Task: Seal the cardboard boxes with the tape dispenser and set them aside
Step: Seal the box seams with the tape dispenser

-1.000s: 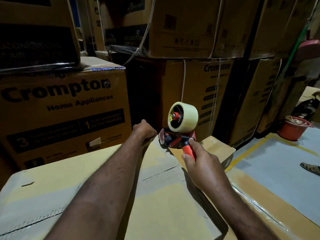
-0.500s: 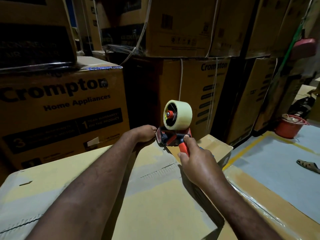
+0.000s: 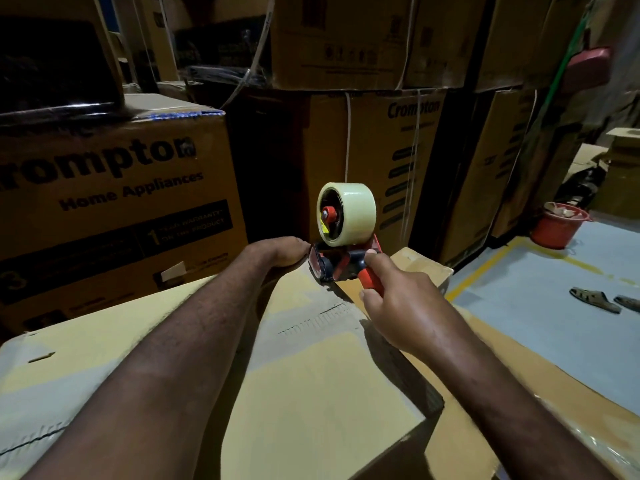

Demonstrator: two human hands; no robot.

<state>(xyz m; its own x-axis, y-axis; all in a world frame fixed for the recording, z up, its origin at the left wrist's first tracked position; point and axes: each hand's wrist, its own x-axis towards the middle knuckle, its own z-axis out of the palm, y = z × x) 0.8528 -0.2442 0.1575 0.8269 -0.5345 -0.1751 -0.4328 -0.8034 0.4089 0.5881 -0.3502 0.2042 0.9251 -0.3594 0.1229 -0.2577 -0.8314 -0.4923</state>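
Note:
A large plain cardboard box (image 3: 311, 393) lies in front of me with its top flaps closed. At its far edge stands the red tape dispenser (image 3: 346, 261), carrying a pale roll of tape (image 3: 348, 213). My right hand (image 3: 398, 306) grips the dispenser's red handle, thumb up on the frame. My left hand (image 3: 280, 252) reaches over the box's far edge just left of the dispenser's mouth; its fingers curl down over that edge and are hidden from me.
Stacks of printed Crompton cartons (image 3: 114, 202) wall in the left and back. A smaller box (image 3: 426, 268) sits beyond the dispenser. To the right is grey floor with a yellow line, a red bucket (image 3: 559, 225) and sandals (image 3: 595, 299). Flat cardboard (image 3: 519, 375) lies at the right.
My left hand slid right along the far edge until it met the dispenser's mouth. The dispenser stayed at the far edge in my right hand.

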